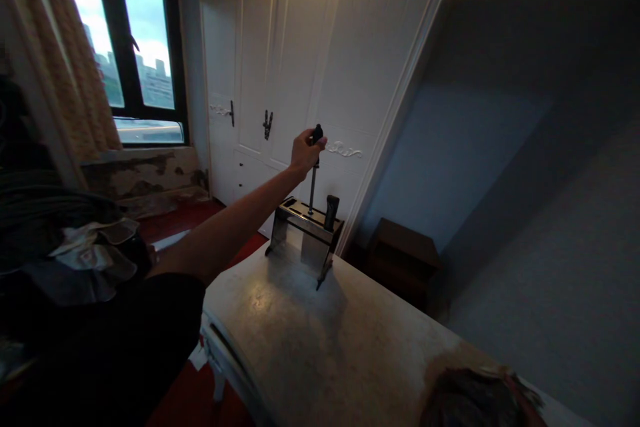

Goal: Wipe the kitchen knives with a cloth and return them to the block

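Note:
My left hand [305, 149] is stretched out over the far end of the table, its fingers closed around the black handle of a screwdriver [313, 188]. The screwdriver stands nearly upright, and its metal shaft runs down to the top of a metal tool rack [303, 214]. Whether the tip is inside a slot cannot be made out. Another black-handled tool [331, 212] sits in the right end of the rack. A dark pointed tip shows below that end, close to the tabletop. My right hand is out of view.
The rack stands on a pale, worn table [300, 347]. A dark bundled object [470, 400] lies at its near right corner. Behind are a white wardrobe [300, 67] and a brown cabinet [407, 240]. Piled cloth [95, 247] is on the left, below a curtained window [145, 27].

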`<state>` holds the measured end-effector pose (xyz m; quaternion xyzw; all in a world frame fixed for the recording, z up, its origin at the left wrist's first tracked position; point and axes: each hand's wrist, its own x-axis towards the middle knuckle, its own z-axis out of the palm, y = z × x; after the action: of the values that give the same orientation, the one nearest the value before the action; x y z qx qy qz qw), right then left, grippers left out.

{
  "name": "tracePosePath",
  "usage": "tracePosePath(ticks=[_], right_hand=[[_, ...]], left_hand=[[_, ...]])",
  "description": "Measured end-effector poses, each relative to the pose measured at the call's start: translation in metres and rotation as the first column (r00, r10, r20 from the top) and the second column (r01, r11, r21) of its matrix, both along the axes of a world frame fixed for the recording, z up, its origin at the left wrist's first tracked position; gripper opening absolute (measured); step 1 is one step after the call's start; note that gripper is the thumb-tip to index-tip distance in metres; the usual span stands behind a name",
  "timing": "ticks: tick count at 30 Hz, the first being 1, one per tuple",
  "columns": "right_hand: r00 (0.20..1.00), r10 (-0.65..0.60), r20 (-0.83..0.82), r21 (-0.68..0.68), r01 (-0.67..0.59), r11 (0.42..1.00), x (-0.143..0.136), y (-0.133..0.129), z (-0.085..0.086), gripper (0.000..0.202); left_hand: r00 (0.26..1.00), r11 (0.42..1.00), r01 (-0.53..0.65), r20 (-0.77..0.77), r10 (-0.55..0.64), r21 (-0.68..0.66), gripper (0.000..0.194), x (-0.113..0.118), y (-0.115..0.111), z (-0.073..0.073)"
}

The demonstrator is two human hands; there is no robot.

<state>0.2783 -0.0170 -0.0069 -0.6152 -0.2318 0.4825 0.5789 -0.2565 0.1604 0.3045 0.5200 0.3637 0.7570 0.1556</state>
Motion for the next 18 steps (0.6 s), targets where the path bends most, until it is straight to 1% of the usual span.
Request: tracePosePath(ticks=[3,5,8,11,13,15,17,18], right_hand=[[1.0,-0.003,-0.002,-0.02,0.003,1.0,-0.001,-0.001,0.0,0.049],[0.999,-0.04,-0.016,-0.021,0.04,0.999,-0.002,-0.001,0.001,0.05],[0.995,-0.094,-0.036,-0.002,0.094,0.996,-0.006,-0.002,0.004,0.055],[0.997,-0.048,-0.052,0.0,0.048,0.999,-0.008,-0.004,0.006,0.055],[0.998,-0.01,-0.055,0.004,0.01,1.0,-0.009,-0.005,0.007,0.05],[0.999,0.013,-0.047,0.02,-0.012,1.0,-0.009,-0.005,0.006,0.045],[0.998,-0.008,-0.055,0.036,0.01,0.999,-0.01,-0.005,0.004,0.044],[0.997,-0.03,-0.069,0.042,0.033,0.999,-0.01,-0.004,0.002,0.044]], left_hand=[[1.0,0.997,-0.004,-0.026,0.002,-0.083,0.018,0.006,-0.003,-0.024],[0.998,0.987,-0.037,-0.06,0.028,-0.154,0.024,0.011,-0.008,-0.043],[0.994,0.975,-0.06,-0.1,0.04,-0.212,0.029,0.019,-0.016,-0.073],[0.991,0.965,-0.116,-0.096,0.096,-0.234,0.03,0.025,-0.024,-0.099],[0.989,0.954,-0.143,-0.083,0.125,-0.262,0.031,0.027,-0.028,-0.111],[0.99,0.939,-0.138,-0.069,0.122,-0.316,0.031,0.027,-0.031,-0.118],[0.988,0.927,-0.149,-0.08,0.129,-0.344,0.03,0.025,-0.033,-0.122],[0.985,0.926,-0.168,-0.094,0.144,-0.338,0.03,0.024,-0.033,-0.123]])
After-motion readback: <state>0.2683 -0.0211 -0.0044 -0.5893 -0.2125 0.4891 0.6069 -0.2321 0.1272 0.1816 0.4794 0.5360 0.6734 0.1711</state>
